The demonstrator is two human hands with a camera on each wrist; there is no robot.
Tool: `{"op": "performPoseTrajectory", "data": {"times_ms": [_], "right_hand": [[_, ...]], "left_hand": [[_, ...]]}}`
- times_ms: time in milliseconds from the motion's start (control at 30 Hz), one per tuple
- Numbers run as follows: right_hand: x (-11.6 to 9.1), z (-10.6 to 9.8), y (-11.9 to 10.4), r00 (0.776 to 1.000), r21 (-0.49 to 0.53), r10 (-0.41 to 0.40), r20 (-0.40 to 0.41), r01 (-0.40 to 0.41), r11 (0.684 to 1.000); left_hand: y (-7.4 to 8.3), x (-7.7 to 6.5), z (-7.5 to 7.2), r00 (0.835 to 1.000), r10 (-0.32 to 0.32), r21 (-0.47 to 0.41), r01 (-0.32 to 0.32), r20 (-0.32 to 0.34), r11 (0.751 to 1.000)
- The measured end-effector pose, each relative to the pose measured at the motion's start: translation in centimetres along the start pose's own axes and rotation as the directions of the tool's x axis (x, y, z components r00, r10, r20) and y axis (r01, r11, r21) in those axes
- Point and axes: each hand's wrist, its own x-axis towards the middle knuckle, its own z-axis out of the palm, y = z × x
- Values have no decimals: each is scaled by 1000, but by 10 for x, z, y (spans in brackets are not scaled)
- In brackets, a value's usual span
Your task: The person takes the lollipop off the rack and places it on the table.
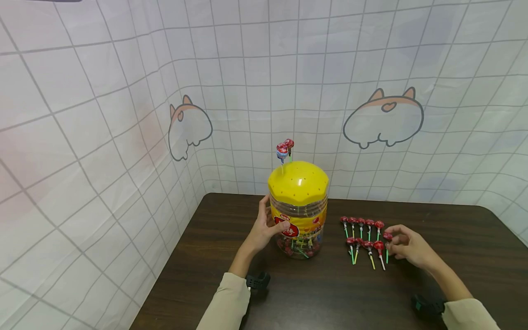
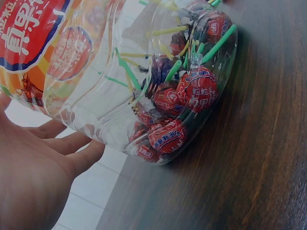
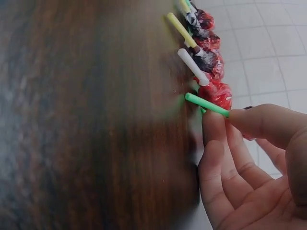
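My left hand (image 1: 261, 231) holds the side of a clear plastic jar (image 1: 305, 224), thumb on the front label and fingers round the back. The jar stands upright, capped by a yellow lid (image 1: 303, 183) dotted with small holes. Two lollipops (image 1: 282, 151) stick up from the lid's far left side. Inside lie several red-wrapped lollipops (image 2: 199, 88) with green and yellow sticks. My right hand (image 1: 412, 247) pinches a red lollipop (image 1: 387, 236) by its green stick (image 3: 206, 104) between thumb and fingers, at the right end of the nearer row.
Several lollipops (image 1: 378, 247) lie in two rows on the dark wooden table (image 1: 321, 293), right of the jar, with sticks toward me. A white grid-patterned curtain (image 1: 247, 91) hangs behind and to the left of the table. Each wrist wears a black band (image 1: 258, 280).
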Motion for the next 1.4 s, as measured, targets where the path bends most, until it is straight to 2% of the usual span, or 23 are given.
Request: {"op": "performPoseTrajectory", "data": {"times_ms": [133,367,633,1000,1400], "right_hand": [[0,-1,2,1000,-10,-17,18,17,1000],[-1,1,2,1000,-102,-19,11,20,995],[-3,0,0,999,-163,-43,24,46,986],[-3,0,1,999,-201,-14,37,21,979],[0,0,3,999,-224,-18,37,26,974]], "left_hand": [[1,0,1,1000,1,-2,-1,4,1000],[1,0,0,1000,6,7,-6,-2,1000],[3,-1,0,1000,3,8,-3,0,1000],[2,-1,0,1000,2,3,-2,6,1000],[2,-1,0,1000,5,-3,-5,12,1000]]}}
